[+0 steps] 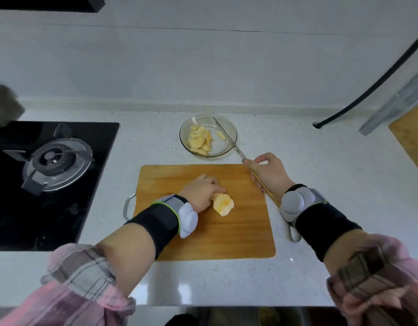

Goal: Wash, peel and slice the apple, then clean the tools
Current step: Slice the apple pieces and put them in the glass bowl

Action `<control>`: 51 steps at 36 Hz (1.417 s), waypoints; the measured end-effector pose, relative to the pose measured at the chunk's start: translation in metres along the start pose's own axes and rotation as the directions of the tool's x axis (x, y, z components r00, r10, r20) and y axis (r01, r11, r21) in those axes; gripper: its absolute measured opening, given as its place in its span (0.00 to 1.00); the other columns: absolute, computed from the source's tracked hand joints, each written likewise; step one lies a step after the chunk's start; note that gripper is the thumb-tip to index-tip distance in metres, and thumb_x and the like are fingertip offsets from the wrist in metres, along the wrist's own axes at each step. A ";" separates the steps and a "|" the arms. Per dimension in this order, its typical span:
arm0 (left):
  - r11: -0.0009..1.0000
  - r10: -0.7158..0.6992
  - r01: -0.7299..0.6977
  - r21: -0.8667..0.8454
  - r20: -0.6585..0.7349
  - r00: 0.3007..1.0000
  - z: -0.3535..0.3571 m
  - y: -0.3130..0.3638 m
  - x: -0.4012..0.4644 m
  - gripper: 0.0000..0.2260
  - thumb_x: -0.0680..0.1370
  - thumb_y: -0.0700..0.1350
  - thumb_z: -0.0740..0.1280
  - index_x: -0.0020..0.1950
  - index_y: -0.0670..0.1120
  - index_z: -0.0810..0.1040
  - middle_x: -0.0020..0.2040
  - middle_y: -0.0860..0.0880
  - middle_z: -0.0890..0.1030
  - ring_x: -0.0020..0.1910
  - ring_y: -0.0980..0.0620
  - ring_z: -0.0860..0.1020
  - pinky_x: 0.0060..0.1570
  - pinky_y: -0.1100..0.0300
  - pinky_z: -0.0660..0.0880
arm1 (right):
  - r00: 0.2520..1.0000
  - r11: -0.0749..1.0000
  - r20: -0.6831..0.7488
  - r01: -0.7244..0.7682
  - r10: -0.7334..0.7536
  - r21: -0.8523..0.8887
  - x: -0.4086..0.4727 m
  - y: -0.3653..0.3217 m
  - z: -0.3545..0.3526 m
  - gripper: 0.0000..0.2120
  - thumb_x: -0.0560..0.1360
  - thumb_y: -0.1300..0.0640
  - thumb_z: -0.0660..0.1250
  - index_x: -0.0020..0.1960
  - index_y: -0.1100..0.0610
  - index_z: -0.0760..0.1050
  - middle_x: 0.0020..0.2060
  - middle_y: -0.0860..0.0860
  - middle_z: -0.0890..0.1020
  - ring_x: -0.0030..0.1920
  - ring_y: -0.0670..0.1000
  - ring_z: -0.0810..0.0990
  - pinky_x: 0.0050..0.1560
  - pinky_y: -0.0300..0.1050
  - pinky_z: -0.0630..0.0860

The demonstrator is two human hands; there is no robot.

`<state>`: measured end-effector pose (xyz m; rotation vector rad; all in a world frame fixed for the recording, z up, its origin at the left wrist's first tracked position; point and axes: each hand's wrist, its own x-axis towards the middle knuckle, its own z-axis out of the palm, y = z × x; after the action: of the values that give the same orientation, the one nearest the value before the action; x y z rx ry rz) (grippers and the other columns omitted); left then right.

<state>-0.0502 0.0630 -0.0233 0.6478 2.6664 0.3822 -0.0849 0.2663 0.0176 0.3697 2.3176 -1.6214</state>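
A peeled apple piece [223, 204] lies on the wooden cutting board [238, 231] near its middle. My left hand [203, 191] rests on the board and holds the apple piece with its fingertips. My right hand [269, 175] grips the wooden handle of a knife [229, 137] at the board's far right corner. The thin blade points away over a glass bowl [230, 128]. Several pale apple slices [199, 140] lie in the bowl's left half.
A black gas hob [50, 184] with a burner fills the counter to the left. A black hose [367, 90] runs down at the back right. A wooden surface [412, 142] shows at the right edge. The white wall stands behind the bowl.
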 end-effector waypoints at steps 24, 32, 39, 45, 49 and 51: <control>0.959 -0.269 0.247 -0.138 -0.167 0.949 0.015 0.039 -0.015 0.32 0.67 0.52 0.78 0.67 0.49 0.69 0.62 0.46 0.69 0.59 0.44 0.73 0.49 0.54 0.72 | 0.999 0.997 0.032 -0.021 0.019 0.076 -0.049 0.047 -0.019 0.19 0.75 0.43 0.71 0.53 0.55 0.68 0.31 0.55 0.78 0.23 0.50 0.69 0.24 0.40 0.66; 0.938 -0.316 0.285 -0.200 -0.147 0.937 0.019 0.046 -0.013 0.39 0.63 0.54 0.79 0.70 0.45 0.69 0.63 0.44 0.66 0.61 0.44 0.69 0.60 0.53 0.70 | 0.998 0.997 0.038 -0.043 0.041 0.070 -0.060 0.054 -0.021 0.19 0.75 0.43 0.70 0.54 0.54 0.68 0.32 0.55 0.77 0.22 0.50 0.68 0.23 0.39 0.66; 0.920 -0.315 0.236 -0.313 -0.232 0.920 0.035 0.050 -0.015 0.28 0.68 0.51 0.77 0.65 0.45 0.74 0.58 0.46 0.70 0.57 0.46 0.72 0.57 0.56 0.70 | 0.994 0.997 0.100 -0.046 0.040 0.061 -0.076 0.054 -0.018 0.17 0.79 0.43 0.64 0.56 0.55 0.68 0.30 0.53 0.76 0.23 0.48 0.69 0.26 0.42 0.68; 0.913 -0.349 0.260 -0.314 -0.269 0.898 0.038 0.052 -0.019 0.24 0.70 0.50 0.75 0.62 0.44 0.75 0.56 0.46 0.74 0.55 0.47 0.74 0.54 0.55 0.71 | 0.989 0.997 0.143 -0.051 0.043 0.057 -0.088 0.055 -0.008 0.15 0.81 0.43 0.61 0.58 0.55 0.68 0.31 0.54 0.76 0.24 0.49 0.69 0.25 0.42 0.69; 0.905 -0.379 0.291 -0.311 -0.276 0.884 0.038 0.056 -0.019 0.24 0.70 0.52 0.75 0.62 0.45 0.74 0.56 0.47 0.76 0.54 0.46 0.75 0.51 0.53 0.74 | 0.988 0.997 0.153 -0.045 0.035 0.062 -0.091 0.057 -0.003 0.14 0.82 0.45 0.60 0.56 0.55 0.68 0.30 0.54 0.76 0.23 0.49 0.68 0.25 0.42 0.69; 0.902 -0.384 0.293 -0.318 -0.278 0.880 0.039 0.059 -0.018 0.27 0.69 0.56 0.75 0.62 0.45 0.74 0.56 0.47 0.76 0.53 0.46 0.75 0.51 0.51 0.75 | 0.987 0.996 0.161 -0.045 0.032 0.082 -0.092 0.058 0.000 0.13 0.82 0.46 0.60 0.55 0.56 0.68 0.29 0.54 0.75 0.22 0.49 0.68 0.26 0.43 0.68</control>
<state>0.0035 0.1112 -0.0327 0.0186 2.8914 0.7933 0.0213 0.2820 0.0017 0.2902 2.1168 -1.6709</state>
